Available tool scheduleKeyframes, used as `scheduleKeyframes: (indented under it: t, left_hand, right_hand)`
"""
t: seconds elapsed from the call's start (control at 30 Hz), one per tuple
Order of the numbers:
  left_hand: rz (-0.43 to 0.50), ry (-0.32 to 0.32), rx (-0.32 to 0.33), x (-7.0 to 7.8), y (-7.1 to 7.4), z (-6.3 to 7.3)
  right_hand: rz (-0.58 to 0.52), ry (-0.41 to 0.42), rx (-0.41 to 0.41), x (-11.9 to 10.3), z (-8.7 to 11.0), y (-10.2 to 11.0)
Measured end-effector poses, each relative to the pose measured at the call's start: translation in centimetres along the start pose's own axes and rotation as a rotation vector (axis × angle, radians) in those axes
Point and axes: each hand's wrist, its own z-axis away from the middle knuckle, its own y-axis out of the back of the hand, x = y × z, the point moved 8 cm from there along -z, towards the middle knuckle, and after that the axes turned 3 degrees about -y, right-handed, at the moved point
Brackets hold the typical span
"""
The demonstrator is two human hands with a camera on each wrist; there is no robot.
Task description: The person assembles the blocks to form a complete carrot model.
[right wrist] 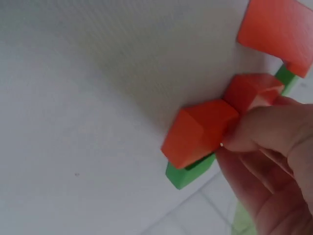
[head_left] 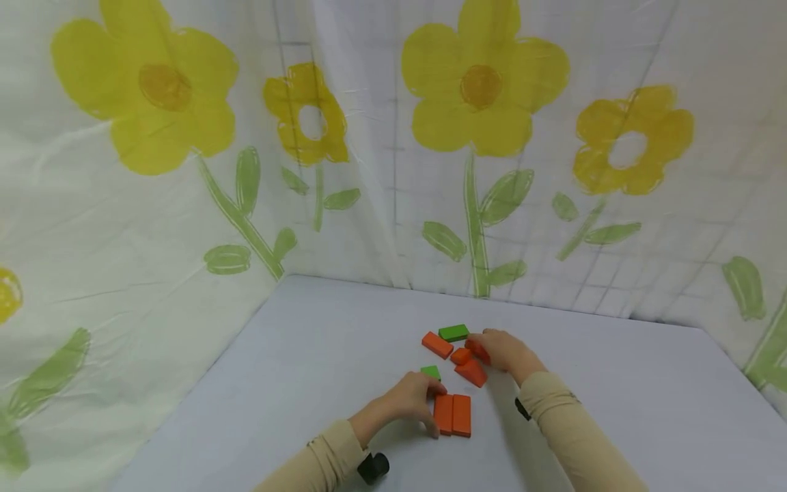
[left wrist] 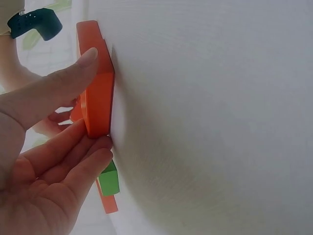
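My left hand (head_left: 408, 400) spans an orange rectangular block (head_left: 443, 415), thumb at its near end and fingertips at the far end. A matching orange block (head_left: 461, 415) lies flush along its right side. Farther back, my right hand (head_left: 501, 350) pinches a red-orange block (right wrist: 198, 129) between thumb and fingers; its far side is hidden by the hand. Close by that hand are a small orange block (head_left: 460, 356) and an orange wedge-like block (head_left: 471, 372). Just beyond the left fingertips sits a small green block (left wrist: 108, 181).
A longer green block (head_left: 453, 333) and another orange rectangular block (head_left: 437, 345) lie at the back of the group. All rest on a white table (head_left: 344, 328). A white curtain with painted yellow flowers (head_left: 369, 205) stands along the table's back and left edges.
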Motion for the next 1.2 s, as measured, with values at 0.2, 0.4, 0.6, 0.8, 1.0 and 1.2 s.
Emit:
scheduleKeyframes:
  t: [0.2, 0.4, 0.6, 0.8, 1.0, 1.2]
  left_hand:
    - [0.005, 0.000, -0.006, -0.1, -0.2, -0.2]
    - [0.009, 0.004, -0.014, -0.4, -0.4, -0.4]
    - [0.018, -0.003, -0.015, -0.1, -0.3, -0.3]
    - [0.005, -0.015, -0.019, 0.1, 0.0, 0.0]
    - [-0.019, -0.056, -0.012, 0.2, 0.2, 0.3]
    - [-0.023, -0.080, -0.021, 0.4, 0.3, 0.1]
  right_hand:
    - [-0.114, -0.176, -0.142, 1.6, 0.1, -0.4]
    - [-0.135, -0.191, -0.124, 2.2, 0.3, -0.5]
    - [-0.106, -0.184, -0.009, 3.1, 1.0, 0.5]
    - [-0.188, -0.121, 0.040, 1.8, 3.7, 1.5]
    - [-0.202, -0.029, -0.046, -1.9, 6.5, -0.9]
    - [-0.153, 0.027, -0.036, -3.6, 7.5, -2.2]
